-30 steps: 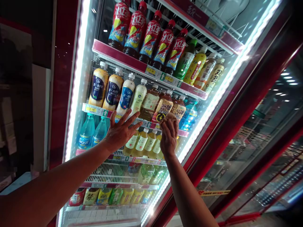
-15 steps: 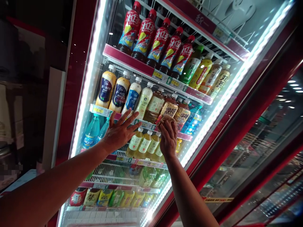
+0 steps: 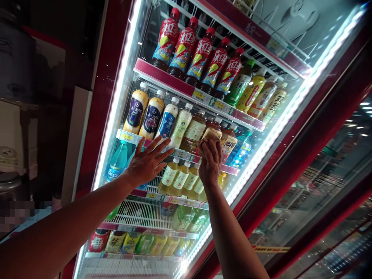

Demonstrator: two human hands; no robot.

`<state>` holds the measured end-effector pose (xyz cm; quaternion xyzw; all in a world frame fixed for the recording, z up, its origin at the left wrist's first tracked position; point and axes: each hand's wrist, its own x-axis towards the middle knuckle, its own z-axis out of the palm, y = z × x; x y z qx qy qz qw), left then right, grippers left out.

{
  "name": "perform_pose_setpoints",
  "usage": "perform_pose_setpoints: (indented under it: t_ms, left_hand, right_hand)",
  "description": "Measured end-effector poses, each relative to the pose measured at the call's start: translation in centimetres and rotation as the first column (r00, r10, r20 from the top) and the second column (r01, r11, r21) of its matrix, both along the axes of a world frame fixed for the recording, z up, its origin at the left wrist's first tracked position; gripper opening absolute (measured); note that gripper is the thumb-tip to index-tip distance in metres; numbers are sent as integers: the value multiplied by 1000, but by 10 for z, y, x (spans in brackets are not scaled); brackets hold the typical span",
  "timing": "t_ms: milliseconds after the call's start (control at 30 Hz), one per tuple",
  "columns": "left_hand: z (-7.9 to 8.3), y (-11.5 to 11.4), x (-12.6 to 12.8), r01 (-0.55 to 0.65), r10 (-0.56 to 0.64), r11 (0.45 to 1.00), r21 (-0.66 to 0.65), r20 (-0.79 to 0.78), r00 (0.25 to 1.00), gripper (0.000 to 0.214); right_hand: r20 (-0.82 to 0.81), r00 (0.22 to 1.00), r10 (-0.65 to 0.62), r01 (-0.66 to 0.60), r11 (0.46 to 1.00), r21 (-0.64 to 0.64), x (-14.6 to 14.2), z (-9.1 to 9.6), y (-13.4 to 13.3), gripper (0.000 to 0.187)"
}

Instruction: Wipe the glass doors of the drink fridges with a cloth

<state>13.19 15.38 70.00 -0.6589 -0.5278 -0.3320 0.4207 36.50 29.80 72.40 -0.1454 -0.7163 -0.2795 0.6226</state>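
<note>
My left hand is spread with its fingers apart, palm toward the glass door of a lit drinks fridge. Whether its palm presses on the glass I cannot tell. My right hand has its fingers bent over a crumpled tan cloth, which it presses to the glass. Behind the cloth, a bottle with a tan label is partly hidden. To the left stand a pale green bottle and a blue-labelled bottle on the same shelf.
Red-labelled tea bottles line the shelf above. Smaller pale yellow bottles stand on the shelf below. A red door frame runs diagonally at right, beside another glass door. A metal stool is at the far left.
My right hand has slid the cloth a little upward over the glass. The fridge has shifted slightly right in view, while my left hand stays spread.
</note>
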Motion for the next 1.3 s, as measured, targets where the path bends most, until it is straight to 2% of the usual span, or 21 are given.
perform_pose_setpoints:
  t_ms: [67,233,300,433,567,633,767,833,1000,1067,1167,1233,1300]
  left_hand:
    - [-1,0,-2,-5,5,1000,-1,5,1000,68]
    - [-3,-3,-9,-20,20,1000,9,8,1000,75]
    - [-2,-4,-12,-22,22,1000,7,10,1000,77]
    - [-3,-8,-15,-20,20,1000,12,39,999,80]
    - [-5,-10,-17,-32,32,999,-1,73,997,77]
    - [-5,-11,-19,-39,40,999,-10,87,995,74]
    - [-6,-13,-22,-34,34,999,-1,96,995,67]
    - [-6,-14,-23,-28,28,1000,2,105,994,62]
    - [-6,-17,-29,-50,46,998,34,96,994,55]
    - [-7,-18,-32,-63,60,997,44,80,995,54]
    - [-7,-21,-36,-63,61,998,17,105,993,53]
    - [-7,-23,-39,-62,60,998,24,109,992,53]
    - [-7,-25,-42,-73,68,996,44,100,993,54]
  right_hand:
    - [-34,999,7,-8,1000,-10,-6,-1,-3,59]
    - [186,982,16,-12,1000,-21,-13,-8,-12,70]
    - [165,986,3,-2,1000,-6,-13,-3,-10,71]
    - [14,1000,4,-5,1000,21,-22,5,-10,70]
    - [147,989,11,-15,1000,21,-31,2,-16,68]
    - [172,985,12,-18,999,32,-32,7,-15,68]
    - [21,1000,14,-15,998,57,-40,19,-13,66]
    - [11,1000,21,-21,999,50,-46,18,-18,68]
    - [236,972,14,-21,999,27,-54,7,-34,73]
    - [217,976,-4,0,1000,19,-56,11,-33,72]
    - [89,996,-16,14,1000,18,-63,15,-30,68]
    - [44,999,-11,10,1000,23,-71,10,-32,67]
    - [91,996,-7,3,999,36,-79,1,-37,68]
